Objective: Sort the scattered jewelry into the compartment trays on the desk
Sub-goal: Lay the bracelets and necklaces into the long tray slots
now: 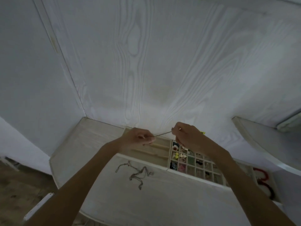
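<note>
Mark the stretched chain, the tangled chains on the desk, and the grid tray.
stretched chain [162, 134], head view, mid-span between the hands
tangled chains [138, 174], head view, middle of heap
grid tray [169, 158], head view, left wall

Person's two forearms, bare to the frame edge, no sleeves showing; left hand [140, 138] and right hand [187, 136] ungloved, with pale fingernails faintly visible.

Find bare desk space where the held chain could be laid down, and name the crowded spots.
Free: the desk left of the slotted tray, and the near desk below the tangled chains. Crowded: the grid tray, mostly filled, and the chain tangle itself.
</note>
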`<state>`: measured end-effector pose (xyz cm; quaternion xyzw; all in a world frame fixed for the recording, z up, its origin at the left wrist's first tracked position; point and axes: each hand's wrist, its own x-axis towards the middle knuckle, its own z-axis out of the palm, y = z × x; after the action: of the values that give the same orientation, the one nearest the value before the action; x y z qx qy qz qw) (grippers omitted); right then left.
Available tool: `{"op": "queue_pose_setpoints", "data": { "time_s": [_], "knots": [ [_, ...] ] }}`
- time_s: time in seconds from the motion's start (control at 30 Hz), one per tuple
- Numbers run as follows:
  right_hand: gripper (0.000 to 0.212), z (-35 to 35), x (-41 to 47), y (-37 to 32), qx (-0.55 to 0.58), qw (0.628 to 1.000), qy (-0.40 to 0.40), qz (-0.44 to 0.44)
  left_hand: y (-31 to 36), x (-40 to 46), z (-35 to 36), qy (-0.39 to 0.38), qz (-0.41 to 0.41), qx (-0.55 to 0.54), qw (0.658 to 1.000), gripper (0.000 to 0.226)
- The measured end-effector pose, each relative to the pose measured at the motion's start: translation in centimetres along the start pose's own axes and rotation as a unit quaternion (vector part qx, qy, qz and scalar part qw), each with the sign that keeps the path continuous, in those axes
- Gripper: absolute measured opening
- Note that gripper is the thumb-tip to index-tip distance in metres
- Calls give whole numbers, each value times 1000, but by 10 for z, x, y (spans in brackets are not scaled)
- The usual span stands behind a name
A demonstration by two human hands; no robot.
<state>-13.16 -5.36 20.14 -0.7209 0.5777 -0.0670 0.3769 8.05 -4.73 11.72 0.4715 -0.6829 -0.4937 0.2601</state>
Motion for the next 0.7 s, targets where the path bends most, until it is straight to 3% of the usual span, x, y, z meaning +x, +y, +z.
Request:
{"op": "queue_pose_setpoints", "data": {
  "time_s": [0.23, 0.43, 0.7],
  "knots": [
    [12, 1, 2, 27, 15, 989, 135, -56, -8, 32, -21, -5, 12, 63, 998, 14],
    [2, 23, 3, 37, 141, 943, 296, -57, -31, 51, -25, 27, 5, 87, 996, 15],
    [12, 37, 9, 57, 206, 907, 368, -12, -58, 56, -16, 112, 16, 113, 987, 8]
  ]
}}
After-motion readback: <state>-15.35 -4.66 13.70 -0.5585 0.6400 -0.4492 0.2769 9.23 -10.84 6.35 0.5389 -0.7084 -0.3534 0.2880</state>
